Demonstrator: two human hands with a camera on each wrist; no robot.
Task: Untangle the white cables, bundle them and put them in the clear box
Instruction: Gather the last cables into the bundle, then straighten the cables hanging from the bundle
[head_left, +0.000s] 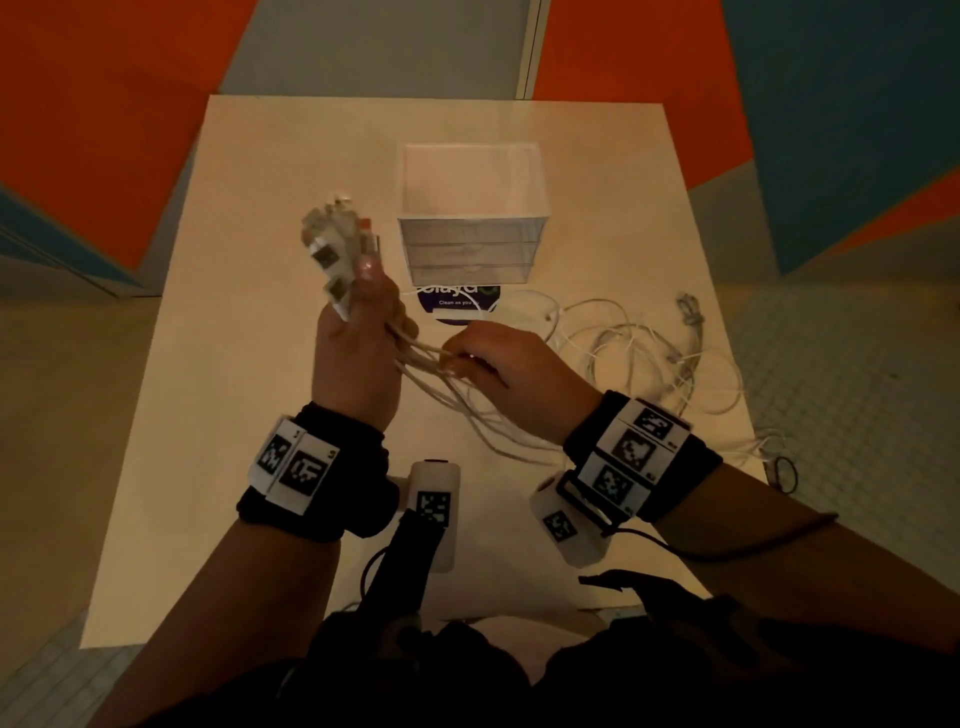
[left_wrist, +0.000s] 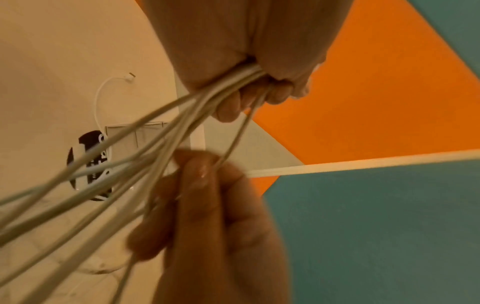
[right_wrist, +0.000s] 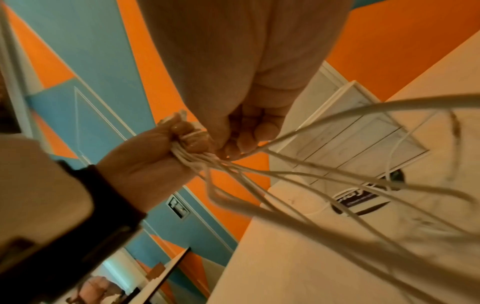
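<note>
My left hand (head_left: 363, 338) is raised above the table and grips a bunch of white cables (head_left: 431, 358) near their plug ends (head_left: 335, 244), which stick up above the fist. Just to its right, my right hand (head_left: 493, 358) pinches the same strands between thumb and fingers. In the left wrist view the cables (left_wrist: 182, 115) fan out from my left hand (left_wrist: 249, 82) past the right hand's fingers (left_wrist: 197, 185). In the right wrist view my right hand (right_wrist: 241, 131) meets the cables (right_wrist: 324, 176) beside the left fist. The clear box (head_left: 472, 218) stands open behind the hands.
The cables' loose lengths (head_left: 649, 353) lie tangled on the beige table (head_left: 249, 467) at the right, trailing over its right edge. A round dark sticker (head_left: 460, 304) sits in front of the box. Orange and blue floor surrounds the table.
</note>
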